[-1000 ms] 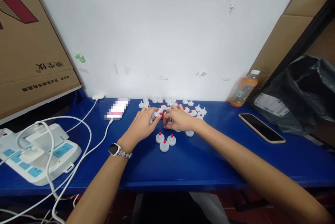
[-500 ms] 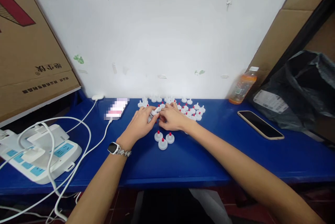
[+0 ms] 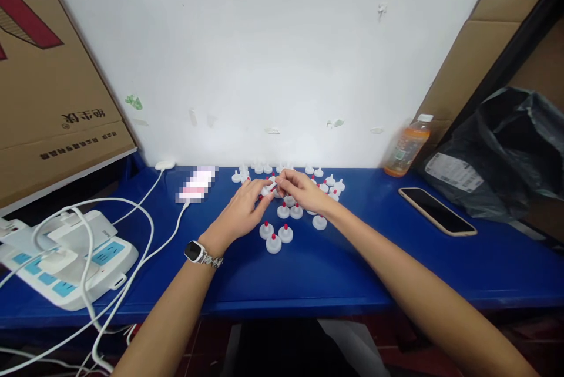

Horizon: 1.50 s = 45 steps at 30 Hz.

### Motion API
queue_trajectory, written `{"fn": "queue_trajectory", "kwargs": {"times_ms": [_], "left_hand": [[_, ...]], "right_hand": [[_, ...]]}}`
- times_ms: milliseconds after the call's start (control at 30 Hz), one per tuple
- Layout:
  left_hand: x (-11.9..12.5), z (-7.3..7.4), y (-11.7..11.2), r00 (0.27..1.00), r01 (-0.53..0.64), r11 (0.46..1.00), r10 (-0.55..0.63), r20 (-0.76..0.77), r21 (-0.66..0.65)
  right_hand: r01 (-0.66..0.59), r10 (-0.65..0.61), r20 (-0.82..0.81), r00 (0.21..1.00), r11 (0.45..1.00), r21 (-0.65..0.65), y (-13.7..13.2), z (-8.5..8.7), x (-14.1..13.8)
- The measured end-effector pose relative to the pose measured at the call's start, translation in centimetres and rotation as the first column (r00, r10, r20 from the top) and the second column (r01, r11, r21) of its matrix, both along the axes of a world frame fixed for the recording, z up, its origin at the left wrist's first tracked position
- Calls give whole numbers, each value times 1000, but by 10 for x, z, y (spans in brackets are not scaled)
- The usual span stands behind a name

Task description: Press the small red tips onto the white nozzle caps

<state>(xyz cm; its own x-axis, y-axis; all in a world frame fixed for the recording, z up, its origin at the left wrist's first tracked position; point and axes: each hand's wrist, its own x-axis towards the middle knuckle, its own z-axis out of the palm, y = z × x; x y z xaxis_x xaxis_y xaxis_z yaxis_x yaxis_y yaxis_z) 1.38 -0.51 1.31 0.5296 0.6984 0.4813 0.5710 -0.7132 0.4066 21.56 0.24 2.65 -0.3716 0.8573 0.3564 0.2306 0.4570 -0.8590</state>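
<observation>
My left hand (image 3: 243, 208), with a watch on its wrist, grips a white nozzle cap (image 3: 268, 189) between thumb and fingers. The cap lies tilted, its spout towards the right. Close by that spout, my right hand (image 3: 304, 190) has its thumb and fingertips pinched together; whatever they hold is too small to make out. Below the hands, a white cap with a red tip (image 3: 274, 243) stands upright in a group of three. More red-tipped caps (image 3: 296, 211) stand under and beside the right hand, partly covered by it. Several plain white caps without red tips (image 3: 237, 177) are at the back.
On the blue table (image 3: 352, 271), a phone with a charging cable (image 3: 196, 184) and a power strip (image 3: 106, 259) with loose white cables are at left. At right are another phone (image 3: 436, 211), an orange drink bottle (image 3: 408, 147) and a dark plastic bag (image 3: 493, 154). A white wall stands behind.
My right hand has shifted a little right and its fingers have drawn slightly away from the left hand. Red-tipped caps beneath it have come into view. The left hand still grips a cap.
</observation>
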Motion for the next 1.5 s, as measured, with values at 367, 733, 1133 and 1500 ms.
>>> {"fn": "queue_trajectory", "kwargs": {"times_ms": [367,733,1133,1500], "left_hand": [[0,10,-10,997,71,997,-71,-6,-9],[3,1,-7,999,44,995,-44,-9,87],[-11,2,6,984,-158,987,157,87,5],[-30,0,21,912,-407,912,408,-28,47]], "right_hand": [[-180,187,15,982,965,-190,-3,16,15],[52,-61,53,997,985,166,-7,-3,-8],[207,-245,113,963,941,269,22,11,-10],[185,-363,625,691,925,333,114,6,-26]]}}
